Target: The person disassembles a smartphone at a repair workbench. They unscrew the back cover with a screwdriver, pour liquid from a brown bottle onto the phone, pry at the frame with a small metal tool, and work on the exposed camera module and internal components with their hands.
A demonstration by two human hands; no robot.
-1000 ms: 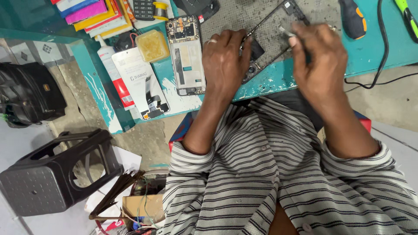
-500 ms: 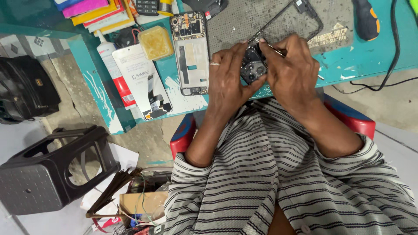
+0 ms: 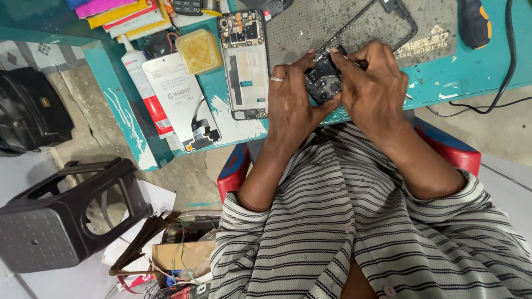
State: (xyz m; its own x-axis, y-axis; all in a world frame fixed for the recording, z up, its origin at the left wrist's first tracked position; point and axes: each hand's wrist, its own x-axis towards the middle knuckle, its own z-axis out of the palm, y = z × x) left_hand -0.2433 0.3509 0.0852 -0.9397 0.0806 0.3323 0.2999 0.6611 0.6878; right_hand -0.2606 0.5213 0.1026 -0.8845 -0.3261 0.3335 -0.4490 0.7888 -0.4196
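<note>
My left hand (image 3: 292, 102), with a ring on one finger, grips a small black phone part with camera lenses (image 3: 323, 83) at the front edge of the teal bench (image 3: 460, 75). My right hand (image 3: 372, 88) closes over the same part from the right and pinches a thin metal tool whose tip shows above the part. An opened phone body (image 3: 245, 63) lies face up just left of my left hand. A thin black phone frame (image 3: 370, 27) rests on the grey mat (image 3: 302, 27) beyond my hands.
A white flat package (image 3: 180, 99), a glue tube (image 3: 145, 91) and a yellow square pad (image 3: 199, 51) lie at the bench's left end. A black-handled tool (image 3: 475, 22) and a black cable (image 3: 507, 61) are at right. A black plastic stool (image 3: 61, 213) and black bag (image 3: 27, 113) stand on the floor.
My hands have drawn together from the mat toward the bench's front edge, and both now close around the small black camera part. The view has shifted slightly.
</note>
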